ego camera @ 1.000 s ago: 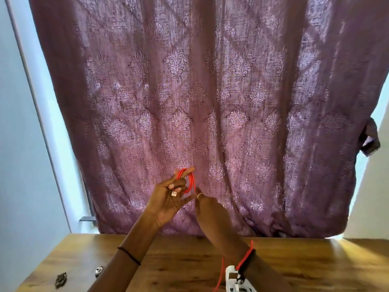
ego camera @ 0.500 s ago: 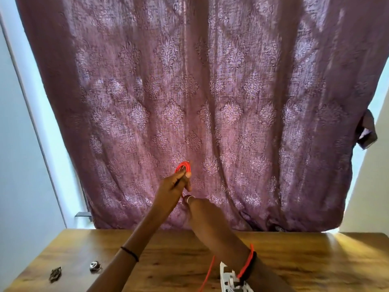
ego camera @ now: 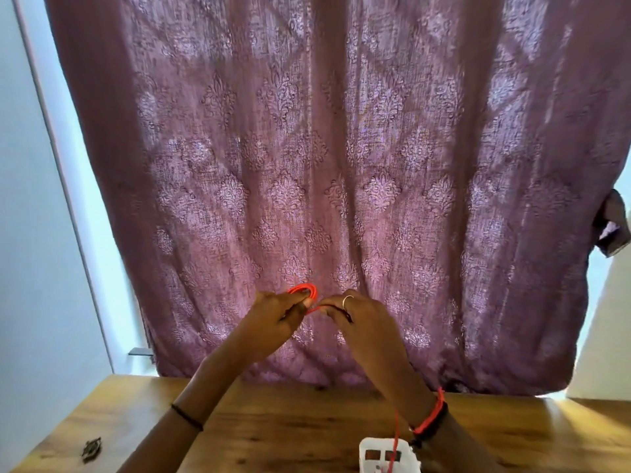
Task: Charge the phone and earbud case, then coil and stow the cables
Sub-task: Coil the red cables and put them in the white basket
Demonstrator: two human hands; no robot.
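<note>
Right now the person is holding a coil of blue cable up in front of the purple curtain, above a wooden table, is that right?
Not quite: the cable is red-orange, not blue. The head view shows its coil pinched in the left hand, a strand running across to the right hand. The rest holds: both hands are raised before the purple curtain, above the wooden table.

Backlit purple patterned curtain (ego camera: 341, 165) behind wooden table (ego camera: 290, 425), pale walls (ego camera: 30, 268) either side.
</note>
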